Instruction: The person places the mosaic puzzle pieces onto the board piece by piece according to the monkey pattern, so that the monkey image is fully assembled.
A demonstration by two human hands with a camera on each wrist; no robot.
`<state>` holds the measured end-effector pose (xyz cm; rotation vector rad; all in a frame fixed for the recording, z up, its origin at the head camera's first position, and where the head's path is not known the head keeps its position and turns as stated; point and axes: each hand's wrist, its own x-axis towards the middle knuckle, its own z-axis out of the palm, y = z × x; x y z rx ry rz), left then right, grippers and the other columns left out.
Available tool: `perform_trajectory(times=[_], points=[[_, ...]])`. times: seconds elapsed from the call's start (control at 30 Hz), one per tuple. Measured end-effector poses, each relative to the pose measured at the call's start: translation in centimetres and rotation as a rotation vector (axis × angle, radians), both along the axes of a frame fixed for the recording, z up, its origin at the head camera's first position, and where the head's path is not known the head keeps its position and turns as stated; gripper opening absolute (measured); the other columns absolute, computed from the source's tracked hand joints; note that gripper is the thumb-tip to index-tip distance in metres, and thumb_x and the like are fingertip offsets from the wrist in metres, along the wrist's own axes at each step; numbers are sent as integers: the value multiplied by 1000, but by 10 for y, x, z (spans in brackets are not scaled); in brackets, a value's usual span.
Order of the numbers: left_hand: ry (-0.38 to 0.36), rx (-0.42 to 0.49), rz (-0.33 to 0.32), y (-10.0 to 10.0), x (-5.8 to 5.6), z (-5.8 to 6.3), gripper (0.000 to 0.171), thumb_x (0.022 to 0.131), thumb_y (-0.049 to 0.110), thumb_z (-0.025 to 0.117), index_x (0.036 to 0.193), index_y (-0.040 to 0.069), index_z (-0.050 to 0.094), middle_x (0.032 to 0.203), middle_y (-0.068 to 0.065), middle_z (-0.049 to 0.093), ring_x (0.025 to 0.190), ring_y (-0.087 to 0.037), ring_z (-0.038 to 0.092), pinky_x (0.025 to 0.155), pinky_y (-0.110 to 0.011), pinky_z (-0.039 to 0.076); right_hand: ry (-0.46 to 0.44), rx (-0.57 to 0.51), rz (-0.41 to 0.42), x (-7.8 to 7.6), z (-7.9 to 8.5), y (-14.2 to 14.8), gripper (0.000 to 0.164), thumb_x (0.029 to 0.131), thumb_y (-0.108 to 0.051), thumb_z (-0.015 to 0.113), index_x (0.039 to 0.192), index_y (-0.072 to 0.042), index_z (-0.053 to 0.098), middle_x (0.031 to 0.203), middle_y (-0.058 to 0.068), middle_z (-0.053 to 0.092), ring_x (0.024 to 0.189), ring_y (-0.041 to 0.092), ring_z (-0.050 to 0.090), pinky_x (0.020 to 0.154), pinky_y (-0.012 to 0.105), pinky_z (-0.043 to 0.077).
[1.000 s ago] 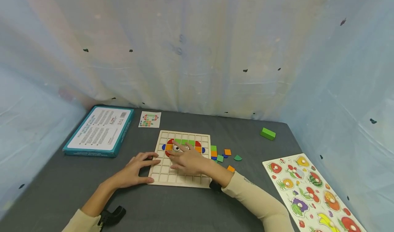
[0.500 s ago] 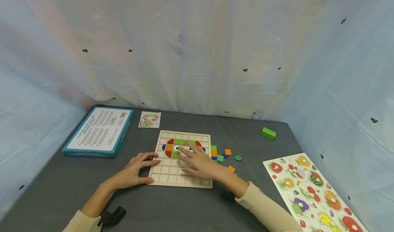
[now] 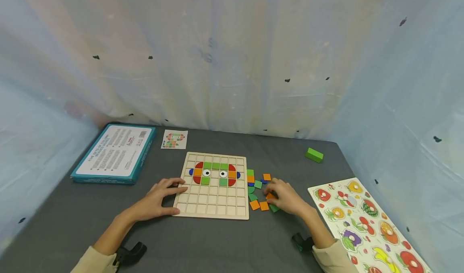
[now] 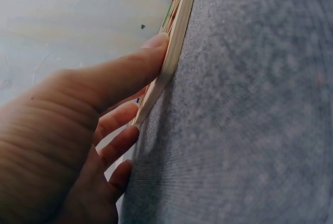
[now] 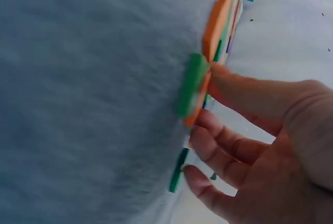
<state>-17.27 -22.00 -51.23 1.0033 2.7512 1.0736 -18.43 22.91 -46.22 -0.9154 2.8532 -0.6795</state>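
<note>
My left hand (image 3: 159, 198) rests at the left edge of a wooden grid board (image 3: 212, 209), its fingertips and thumb touching the rim near the front corner. Set in the upper part of the board are red quarter-circles, green and orange squares (image 3: 198, 172), blue half-round pieces and two eye tiles (image 3: 223, 174). Right of the board, my right hand (image 3: 286, 198) pinches an orange square tile (image 3: 270, 195) between thumb and fingers, low among the loose pieces. A green piece (image 5: 192, 84) lies close in front of that tile in the right wrist view.
Loose green and orange tiles (image 3: 255, 205) lie along the board's right side. Behind the board is a pattern card (image 3: 175, 139), with a teal box (image 3: 114, 152) to its left. A green block (image 3: 314, 155) and a fruit puzzle board (image 3: 362, 220) are at the right.
My right hand has moved off the board to the right and down to the loose pieces, taking hold of an orange tile. The left hand stays at the board's edge.
</note>
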Motion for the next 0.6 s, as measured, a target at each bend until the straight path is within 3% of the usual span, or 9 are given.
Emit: perform_trajectory(times=[0.17,0.33,0.47,0.6], points=[[23,13,-3,-1,0,-2,66,84,44,78,141,15,60,146,-7,46,128,-29,38,93,-57,28,15,-18,42,6,-5,0,18,83,-22,83,94,-15,71,97,0,54,84,15,46,74,36,33],[1,4,0,-1,-2,0,67,84,45,78,141,15,60,147,-7,45,130,-30,38,94,-59,28,-5,4,64,8,-1,-8,20,78,-21,86,88,-16,69,91,-1,50,79,11,38,72,33,31],[-31,-5,6,0,-2,0,68,83,47,78,142,17,59,148,-5,45,131,-29,38,96,-60,27,-111,-29,75,7,5,-13,20,80,-14,84,85,-13,65,84,-3,54,75,9,45,69,29,39],[-25,2,8,-2,-2,-1,68,83,46,79,142,17,59,148,-6,45,131,-29,37,96,-61,27,-240,-140,88,-1,11,-28,11,87,-5,77,93,-6,67,80,-2,60,68,8,52,63,27,46]])
